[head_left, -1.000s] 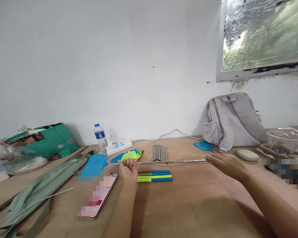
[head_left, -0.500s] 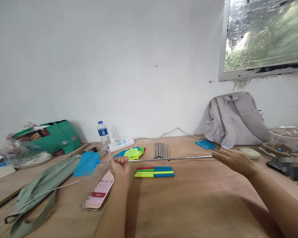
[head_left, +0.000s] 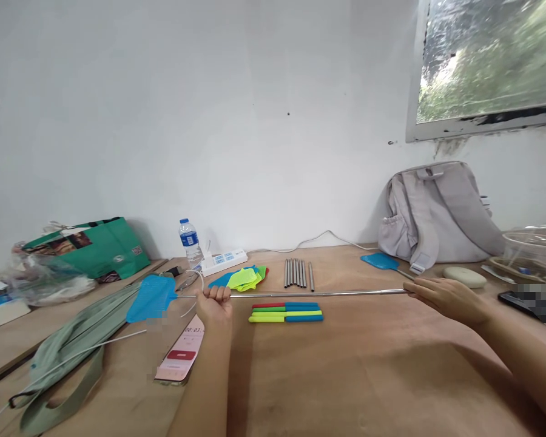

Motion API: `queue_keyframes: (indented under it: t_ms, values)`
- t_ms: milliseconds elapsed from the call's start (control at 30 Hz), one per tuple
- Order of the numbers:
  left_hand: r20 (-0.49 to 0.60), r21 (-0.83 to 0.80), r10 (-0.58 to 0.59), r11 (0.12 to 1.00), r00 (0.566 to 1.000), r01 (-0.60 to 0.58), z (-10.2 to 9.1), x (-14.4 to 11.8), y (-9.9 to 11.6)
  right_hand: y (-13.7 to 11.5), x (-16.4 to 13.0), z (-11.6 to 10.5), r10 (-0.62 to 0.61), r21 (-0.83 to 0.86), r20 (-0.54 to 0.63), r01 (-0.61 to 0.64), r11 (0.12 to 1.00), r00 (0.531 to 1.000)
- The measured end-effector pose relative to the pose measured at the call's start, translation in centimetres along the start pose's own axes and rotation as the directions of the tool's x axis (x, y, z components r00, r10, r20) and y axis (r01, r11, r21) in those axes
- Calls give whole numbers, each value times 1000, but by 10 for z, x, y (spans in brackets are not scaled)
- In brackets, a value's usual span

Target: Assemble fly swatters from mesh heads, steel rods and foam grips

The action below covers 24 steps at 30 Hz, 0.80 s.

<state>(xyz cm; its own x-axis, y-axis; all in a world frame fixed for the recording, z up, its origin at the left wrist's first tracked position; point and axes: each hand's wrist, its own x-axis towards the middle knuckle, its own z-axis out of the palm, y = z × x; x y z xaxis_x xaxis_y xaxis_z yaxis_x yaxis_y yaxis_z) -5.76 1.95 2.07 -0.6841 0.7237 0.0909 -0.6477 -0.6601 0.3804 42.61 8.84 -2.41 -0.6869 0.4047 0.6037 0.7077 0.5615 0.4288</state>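
Surface was a light-brown plywood table [head_left: 355,376] against the white wall. On it: four coloured plastic grips [head_left: 286,312] in a stack, mid-table; a row of short grey metal tubes [head_left: 297,274] behind them; loose blue, green and yellow mesh heads [head_left: 242,278]; white power strip [head_left: 224,261]; clear water bottle [head_left: 189,243]; grey backpack [head_left: 437,212]; pale oval object [head_left: 465,277], possibly soap; phone [head_left: 182,357]; sage-green fabric bag [head_left: 73,346].

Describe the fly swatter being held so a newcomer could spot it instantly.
Start at the green bag against the wall on the left, then drop to the wooden table. The blue fly swatter has a long metal rod, held by the left hand and right hand. Other swatter heads lie loose, without rods.
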Motion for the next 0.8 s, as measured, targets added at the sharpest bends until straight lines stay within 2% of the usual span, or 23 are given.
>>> queue_keyframes:
  t_ms: [100, 267, 367, 533, 667, 800]
  values:
    - [16, 8, -1, 1000, 1000, 1, 0, -1, -3, 7, -5, 3, -72, 41, 83, 69, 997, 994]
    - [68, 7, -16, 1000, 998, 16, -4, 2, -5, 8, -8, 8, 24, 135, 186, -50, 990, 982]
    - [117, 1, -26, 1000, 993, 26, -7, 2, -8, 7, -8, 7, 59, 186, 203, -97, 978, 978]
    - [223, -34, -51, 998, 973, 60, -9, -2, -12, 6, -10, 6, 125, 177, 116, -144, 973, 985]
    - [240, -91, -70, 991, 968, 94, -9, -1, -11, 3, -7, 6, 150, 145, -37, -143, 979, 988]
    - [234, -111, -64, 990, 970, 92, -11, 3, -12, -2, 0, 0, 190, 129, -99, -177, 976, 977]
